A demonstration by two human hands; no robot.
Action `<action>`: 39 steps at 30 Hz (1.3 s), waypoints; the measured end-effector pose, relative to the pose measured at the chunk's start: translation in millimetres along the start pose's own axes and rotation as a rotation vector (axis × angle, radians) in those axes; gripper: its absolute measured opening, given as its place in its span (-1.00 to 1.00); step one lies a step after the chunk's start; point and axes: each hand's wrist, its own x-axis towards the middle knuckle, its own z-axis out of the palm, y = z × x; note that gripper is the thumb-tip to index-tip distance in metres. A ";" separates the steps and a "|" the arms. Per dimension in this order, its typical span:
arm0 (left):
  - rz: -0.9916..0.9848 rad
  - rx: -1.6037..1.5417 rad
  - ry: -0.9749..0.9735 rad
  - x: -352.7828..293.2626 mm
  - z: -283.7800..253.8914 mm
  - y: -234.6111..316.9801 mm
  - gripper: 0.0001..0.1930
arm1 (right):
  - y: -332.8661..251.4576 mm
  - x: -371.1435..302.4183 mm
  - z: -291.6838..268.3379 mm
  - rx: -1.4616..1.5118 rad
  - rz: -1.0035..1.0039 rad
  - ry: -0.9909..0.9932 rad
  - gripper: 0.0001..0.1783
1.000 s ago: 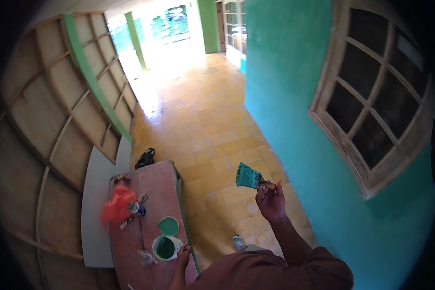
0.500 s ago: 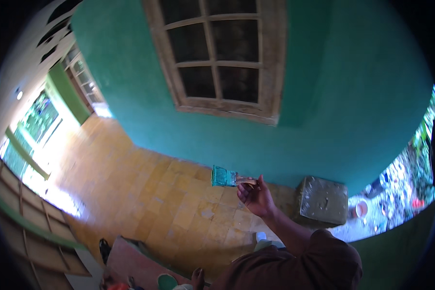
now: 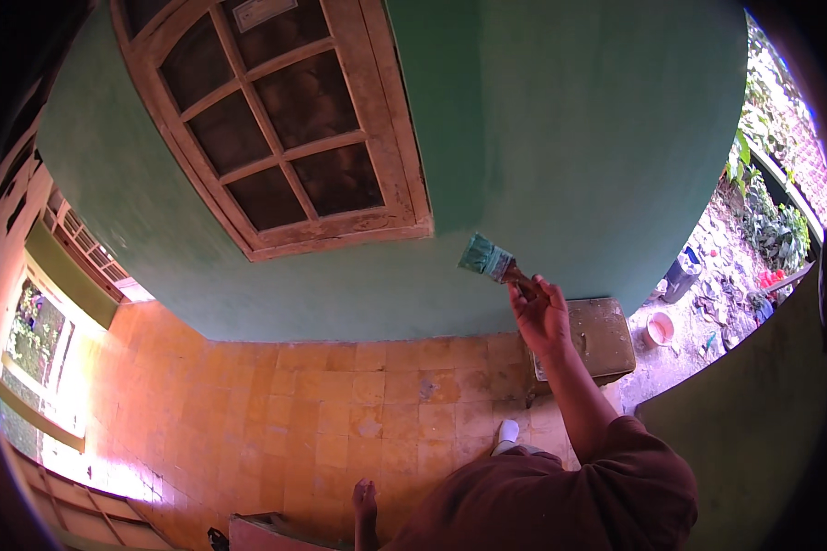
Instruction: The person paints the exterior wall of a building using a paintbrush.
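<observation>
My right hand [image 3: 542,317] is closed around the handle of a paintbrush [image 3: 489,258], its wide bristles coated in green paint and pointing up and left. The brush is in front of the green wall [image 3: 570,165], below and right of the wooden-framed window [image 3: 308,138]; whether the bristles touch the wall I cannot tell. A darker green strip of paint runs down the wall beside the window frame. My left hand [image 3: 365,498] hangs low over the tiled floor, its fingers curled in with nothing visible in them.
A brown box-like block [image 3: 602,340] stands against the wall near my right arm. Beyond it, outside, are a pink bucket [image 3: 658,329], a dark container [image 3: 682,274] and plants. At the bottom, a reddish surface [image 3: 271,533] juts over the yellow tiles [image 3: 331,395].
My right hand has lifted the paintbrush up and to the right, closer to the wall beside the window. The view has turned rightward, and the green paint can at the bottom has left it.
</observation>
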 end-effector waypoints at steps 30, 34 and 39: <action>0.060 -0.022 -0.201 144.6 257.3 126.9 -0.62 | -95.4 183.7 -163.6 -0.281 0.042 0.546 -0.74; -0.033 -0.004 -0.236 203.7 284.3 173.7 -0.62 | -93.2 194.8 -165.2 -0.370 0.028 0.530 -0.78; -0.008 0.054 -0.327 307.5 310.4 222.7 -0.59 | -73.9 213.0 -143.5 -0.331 -0.035 0.582 -0.78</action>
